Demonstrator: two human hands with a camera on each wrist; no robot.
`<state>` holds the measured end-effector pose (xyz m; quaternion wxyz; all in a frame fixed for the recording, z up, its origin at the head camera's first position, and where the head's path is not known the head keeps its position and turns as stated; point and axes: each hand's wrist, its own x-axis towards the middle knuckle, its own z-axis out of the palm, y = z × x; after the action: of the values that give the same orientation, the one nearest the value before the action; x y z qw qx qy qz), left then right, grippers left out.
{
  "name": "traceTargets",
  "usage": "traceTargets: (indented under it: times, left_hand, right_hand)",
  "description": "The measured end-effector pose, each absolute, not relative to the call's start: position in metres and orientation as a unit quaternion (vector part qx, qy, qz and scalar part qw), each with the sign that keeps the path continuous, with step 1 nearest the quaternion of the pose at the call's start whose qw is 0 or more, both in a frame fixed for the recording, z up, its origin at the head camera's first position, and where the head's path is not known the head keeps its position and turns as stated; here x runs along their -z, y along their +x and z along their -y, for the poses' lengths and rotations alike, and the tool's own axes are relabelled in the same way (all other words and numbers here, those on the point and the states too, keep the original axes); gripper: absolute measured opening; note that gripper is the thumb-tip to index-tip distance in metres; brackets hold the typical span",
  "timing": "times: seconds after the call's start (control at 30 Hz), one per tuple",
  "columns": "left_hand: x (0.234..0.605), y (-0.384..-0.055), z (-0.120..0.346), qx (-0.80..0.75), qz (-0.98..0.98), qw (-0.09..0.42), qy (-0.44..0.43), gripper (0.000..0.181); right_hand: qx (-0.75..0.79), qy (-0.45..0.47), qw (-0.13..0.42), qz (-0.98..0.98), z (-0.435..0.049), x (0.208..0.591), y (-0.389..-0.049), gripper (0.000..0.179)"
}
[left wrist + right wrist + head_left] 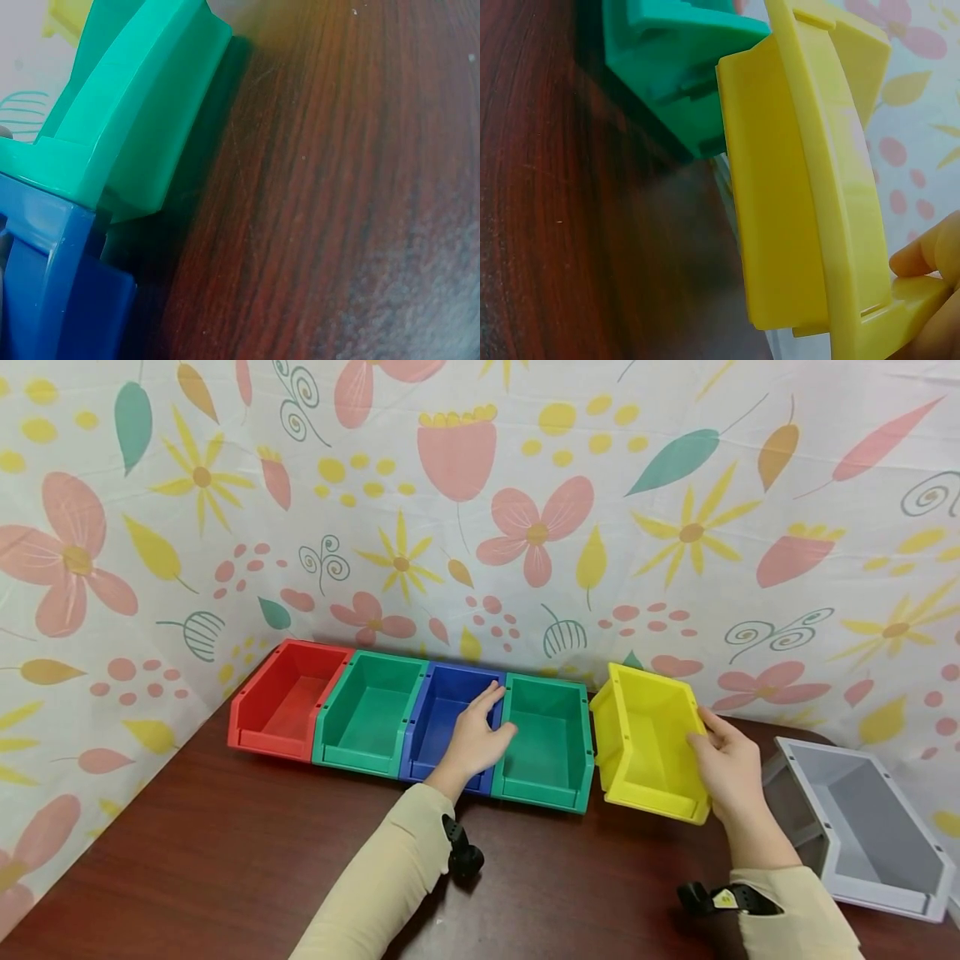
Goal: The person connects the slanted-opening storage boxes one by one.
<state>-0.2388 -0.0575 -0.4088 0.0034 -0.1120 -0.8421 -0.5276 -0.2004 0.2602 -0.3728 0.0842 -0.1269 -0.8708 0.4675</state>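
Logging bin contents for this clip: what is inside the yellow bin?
The yellow bin, held tilted by the right hand, shows only its own bare yellow floor and walls. The near inner corner behind its front lip is hidden, so anything small there cannot be seen.

Left hand (474, 737) lies over blue bin (442, 710), hides part of its right wall under fingers. Right hand (726, 766): palm side hidden behind yellow bin (651, 739) wall; right wrist view shows only one fingertip (913, 259) at edge. Grey bin (862, 827), beyond right hand, cut by picture's right edge. Left wrist view: hand not seen, near wood blurred.
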Motion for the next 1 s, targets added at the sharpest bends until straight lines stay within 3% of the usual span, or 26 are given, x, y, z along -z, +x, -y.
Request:
traceTargets:
  times: [0.8,1.0]
  left_hand:
    - [0.407,-0.239,0.059,0.534,0.838,0.000,-0.113,0.061]
    - [0.409,-0.238,0.058,0.532,0.839,-0.004,-0.117,0.061]
  right_hand:
    - [-0.384,-0.116,0.065,0.914,-0.242,0.347,-0.205,0.055]
    - [-0.362,-0.088,0.039,0.927,-0.248,0.349,-0.200,0.061]
